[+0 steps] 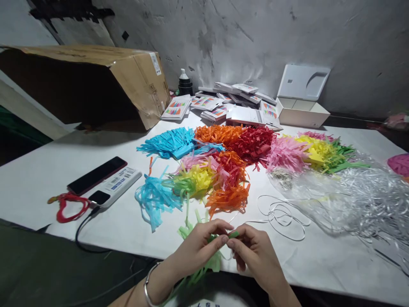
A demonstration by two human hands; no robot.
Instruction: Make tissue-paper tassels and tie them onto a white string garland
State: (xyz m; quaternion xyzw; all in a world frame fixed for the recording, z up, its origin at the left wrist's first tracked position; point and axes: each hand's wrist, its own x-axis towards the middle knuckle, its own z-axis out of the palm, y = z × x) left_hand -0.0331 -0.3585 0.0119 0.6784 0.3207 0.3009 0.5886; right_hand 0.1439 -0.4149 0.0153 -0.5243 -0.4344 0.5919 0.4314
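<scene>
Near the front edge of the table, my left hand and my right hand meet, thumbs and fingertips pinched together. Between them is the rolled end of a green paper tassel; its light green strips spread out behind my left hand and hang below it. A thin white cord lies looped to the right and runs toward my fingers. Just beyond are joined tassels in light blue, yellow and orange. My fingers hide part of the green roll.
Fringed paper bundles in blue, red and pink lie farther back. Silvery strands in a plastic bag are at right. A cardboard box, phone, power bank, flat packets and white box surround them.
</scene>
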